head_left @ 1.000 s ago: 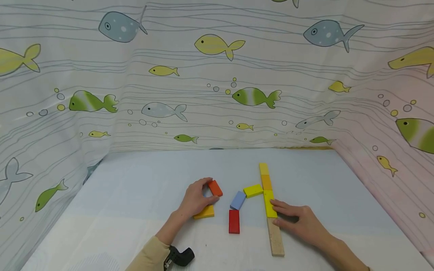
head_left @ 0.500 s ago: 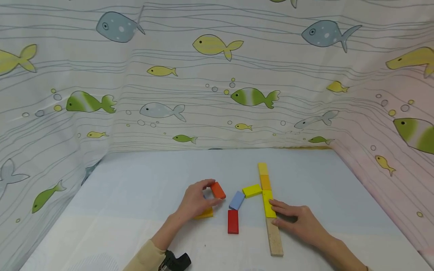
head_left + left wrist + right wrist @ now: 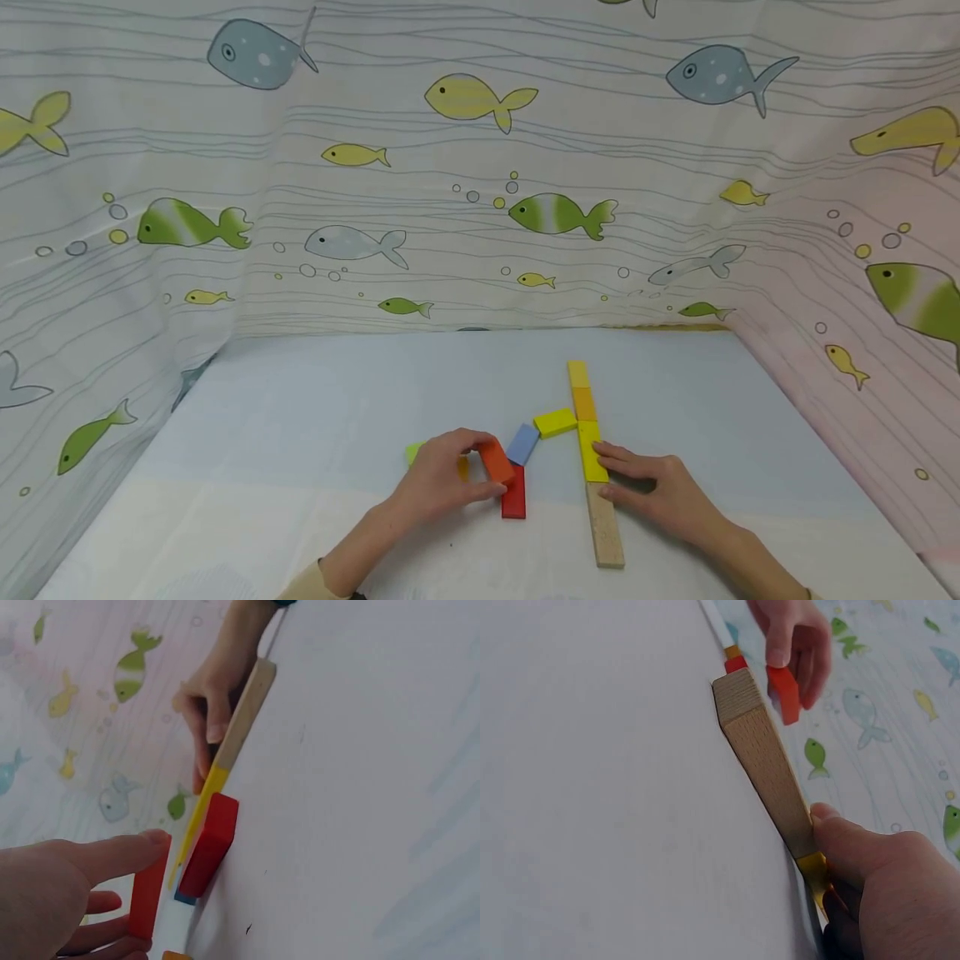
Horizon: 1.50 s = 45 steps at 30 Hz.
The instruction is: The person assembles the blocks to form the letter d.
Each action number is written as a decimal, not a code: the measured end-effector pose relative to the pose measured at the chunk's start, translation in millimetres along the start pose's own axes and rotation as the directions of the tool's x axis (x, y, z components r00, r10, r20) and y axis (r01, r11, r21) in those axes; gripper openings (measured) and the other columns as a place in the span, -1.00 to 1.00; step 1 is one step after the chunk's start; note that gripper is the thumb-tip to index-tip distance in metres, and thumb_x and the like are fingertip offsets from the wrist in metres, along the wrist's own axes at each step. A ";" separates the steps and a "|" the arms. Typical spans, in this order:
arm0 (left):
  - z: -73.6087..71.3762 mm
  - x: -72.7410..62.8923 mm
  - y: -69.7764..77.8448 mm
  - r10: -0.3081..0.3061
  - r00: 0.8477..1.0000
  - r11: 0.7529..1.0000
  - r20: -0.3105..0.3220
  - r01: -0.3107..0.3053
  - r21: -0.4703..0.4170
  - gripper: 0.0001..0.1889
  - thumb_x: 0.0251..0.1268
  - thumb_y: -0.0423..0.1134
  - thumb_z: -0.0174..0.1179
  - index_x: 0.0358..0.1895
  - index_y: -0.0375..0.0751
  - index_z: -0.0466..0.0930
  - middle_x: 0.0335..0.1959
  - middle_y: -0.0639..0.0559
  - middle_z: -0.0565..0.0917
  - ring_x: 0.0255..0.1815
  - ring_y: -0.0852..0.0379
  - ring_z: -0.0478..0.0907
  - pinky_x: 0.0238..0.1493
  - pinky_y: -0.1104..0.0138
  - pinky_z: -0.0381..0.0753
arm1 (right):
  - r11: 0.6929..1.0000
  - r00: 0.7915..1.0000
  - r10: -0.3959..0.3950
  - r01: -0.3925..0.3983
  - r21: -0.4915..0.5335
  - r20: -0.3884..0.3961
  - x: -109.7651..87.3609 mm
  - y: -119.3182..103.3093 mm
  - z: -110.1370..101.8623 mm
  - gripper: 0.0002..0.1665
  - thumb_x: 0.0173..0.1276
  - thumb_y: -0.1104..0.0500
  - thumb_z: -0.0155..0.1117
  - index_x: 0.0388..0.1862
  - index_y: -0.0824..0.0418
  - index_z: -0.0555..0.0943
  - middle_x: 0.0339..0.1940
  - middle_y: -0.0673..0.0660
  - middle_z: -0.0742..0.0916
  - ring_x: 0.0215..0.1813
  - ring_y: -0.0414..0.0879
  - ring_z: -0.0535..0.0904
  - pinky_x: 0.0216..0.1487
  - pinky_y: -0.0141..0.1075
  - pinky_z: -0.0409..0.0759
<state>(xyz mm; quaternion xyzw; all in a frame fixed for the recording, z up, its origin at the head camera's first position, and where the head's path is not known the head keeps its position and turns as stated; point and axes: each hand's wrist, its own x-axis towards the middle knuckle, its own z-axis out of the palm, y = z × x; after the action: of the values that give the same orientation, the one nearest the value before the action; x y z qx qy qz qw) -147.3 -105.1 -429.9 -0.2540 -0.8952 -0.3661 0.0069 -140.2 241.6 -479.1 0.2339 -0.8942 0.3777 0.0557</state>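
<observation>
My left hand (image 3: 438, 479) pinches an orange-red block (image 3: 496, 461) between thumb and fingers, just above the red block (image 3: 513, 502). In the left wrist view the orange-red block (image 3: 148, 896) stands apart from the red one (image 3: 210, 844). My right hand (image 3: 670, 493) touches the right side of a row of blocks, with fingertips at a yellow block (image 3: 591, 452) and the thumb at a long bare-wood block (image 3: 605, 527). Further up that row lie an orange block (image 3: 584, 404) and a pale yellow block (image 3: 578, 373).
A yellow block (image 3: 555, 422) slants off the row's left side, and a blue block (image 3: 522, 444) links it to the red one. Partly hidden by my left hand are a green block (image 3: 413, 451) and a yellow-orange block (image 3: 463, 468). Fish-patterned cloth (image 3: 450, 208) surrounds the table.
My left hand has lifted the orange-red block and carried it right and nearer, over by the red block. The green block has come into sight. My right hand has stayed put.
</observation>
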 end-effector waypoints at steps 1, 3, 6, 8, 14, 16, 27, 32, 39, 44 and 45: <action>0.8 -1.1 1.4 0.002 1.000 1.000 0.012 -0.002 0.000 -0.45 0.04 -0.06 0.54 0.13 -0.14 0.64 0.00 0.13 0.71 -0.03 0.10 0.62 0.01 0.26 0.67 | 1.000 1.000 0.001 -0.001 -0.004 0.001 0.0 -0.1 0.1 -0.42 0.21 -0.19 0.44 0.17 0.00 0.69 0.25 -0.18 0.65 0.28 -0.13 0.58 0.20 -0.48 0.51; 2.4 -3.8 4.0 0.004 0.999 1.000 0.039 -0.004 -0.001 -0.45 0.04 -0.02 0.53 0.12 -0.11 0.64 0.00 0.17 0.70 -0.03 0.13 0.61 -0.01 0.31 0.66 | 1.000 1.000 0.004 -0.003 -0.005 0.003 0.0 -0.1 0.0 -0.42 0.21 -0.20 0.44 0.17 0.00 0.69 0.25 -0.18 0.65 0.28 -0.13 0.58 0.20 -0.46 0.52; 5.3 -7.9 7.4 0.026 0.997 1.000 0.072 -0.026 -0.010 -0.47 0.06 0.02 0.52 0.11 -0.07 0.64 0.00 0.20 0.69 -0.03 0.19 0.60 0.01 0.33 0.66 | 1.000 1.000 0.010 -0.010 -0.006 0.008 0.2 -0.6 -0.4 -0.41 0.21 -0.20 0.43 0.18 -0.01 0.69 0.25 -0.19 0.65 0.28 -0.13 0.57 0.20 -0.45 0.53; 6.7 -10.8 9.8 0.040 0.995 0.999 0.088 -0.039 -0.010 -0.47 0.06 0.03 0.51 0.10 -0.05 0.64 -0.02 0.22 0.68 -0.03 0.21 0.60 0.03 0.34 0.65 | 1.000 1.000 0.011 -0.011 -0.005 0.010 0.3 -1.1 -0.6 -0.41 0.21 -0.21 0.43 0.18 -0.01 0.69 0.25 -0.19 0.65 0.28 -0.13 0.57 0.20 -0.44 0.54; 11.5 -18.8 16.4 0.039 0.992 0.999 0.118 -0.042 0.023 -0.48 0.06 0.07 0.50 0.09 0.00 0.63 -0.05 0.25 0.64 -0.04 0.25 0.55 0.03 0.37 0.63 | 1.000 1.000 0.004 -0.004 -0.006 0.009 0.6 -2.2 -0.9 -0.42 0.20 -0.20 0.44 0.17 0.00 0.70 0.25 -0.18 0.66 0.27 -0.14 0.58 0.19 -0.46 0.54; 12.9 -21.8 19.0 0.035 0.991 0.999 0.127 -0.039 0.032 -0.47 0.05 0.10 0.50 0.08 0.02 0.63 -0.06 0.27 0.63 -0.04 0.25 0.53 0.03 0.37 0.62 | 1.000 1.000 0.004 -0.004 0.002 0.010 0.7 -2.8 -1.2 -0.41 0.20 -0.19 0.44 0.17 0.01 0.70 0.25 -0.17 0.66 0.27 -0.14 0.58 0.19 -0.48 0.53; 20.6 -31.1 27.5 0.042 0.977 0.999 0.210 -0.047 0.018 -0.43 0.03 0.23 0.46 0.11 0.10 0.62 -0.05 0.33 0.51 -0.02 0.34 0.44 0.02 0.41 0.58 | 1.000 1.000 -0.004 0.004 -0.004 0.002 0.2 -3.4 -1.8 -0.42 0.19 -0.17 0.46 0.16 0.02 0.71 0.23 -0.18 0.67 0.26 -0.15 0.59 0.18 -0.50 0.52; 23.5 -34.1 30.1 0.029 0.964 0.999 0.263 -0.023 -0.026 -0.45 0.04 0.22 0.46 0.11 0.15 0.62 -0.08 0.38 0.44 -0.04 0.38 0.40 -0.02 0.48 0.55 | 1.000 1.000 -0.011 0.011 -0.004 0.002 0.3 -3.3 -1.5 -0.42 0.20 -0.17 0.46 0.16 0.03 0.70 0.23 -0.17 0.67 0.26 -0.15 0.59 0.18 -0.52 0.51; 25.3 -36.7 34.6 -0.026 0.929 0.999 0.370 0.041 -0.034 -0.45 0.01 0.19 0.49 0.11 0.23 0.61 -0.11 0.43 0.40 -0.10 0.45 0.36 -0.14 0.52 0.52 | 1.000 1.000 -0.001 0.001 -0.003 0.004 0.3 -3.2 -1.3 -0.41 0.20 -0.18 0.45 0.17 0.02 0.70 0.24 -0.17 0.66 0.27 -0.15 0.58 0.18 -0.49 0.52; 26.0 -36.4 32.3 -0.026 0.926 1.000 0.378 0.029 -0.003 -0.44 0.00 0.17 0.50 0.12 0.20 0.61 -0.11 0.42 0.41 -0.13 0.46 0.36 -0.14 0.53 0.52 | 1.000 1.000 0.001 -0.001 -0.010 0.002 0.4 -3.2 -1.4 -0.41 0.20 -0.19 0.45 0.17 0.02 0.70 0.24 -0.17 0.66 0.27 -0.14 0.58 0.19 -0.48 0.53; 25.5 -36.0 31.7 -0.032 0.923 0.999 0.382 0.034 0.001 -0.44 0.00 0.17 0.50 0.13 0.21 0.61 -0.11 0.42 0.42 -0.13 0.46 0.36 -0.13 0.53 0.53 | 1.000 1.000 -0.001 0.001 -0.008 0.001 0.4 -3.1 -1.5 -0.41 0.20 -0.19 0.45 0.17 0.02 0.70 0.24 -0.17 0.66 0.27 -0.13 0.59 0.19 -0.49 0.52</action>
<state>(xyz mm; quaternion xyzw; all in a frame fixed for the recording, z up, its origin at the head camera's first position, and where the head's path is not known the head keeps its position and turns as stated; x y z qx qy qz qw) -97.0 -85.4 -435.0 -0.3056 -0.8824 -0.3122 -0.1746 -139.2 240.7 -475.9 0.2343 -0.8955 0.3742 0.0563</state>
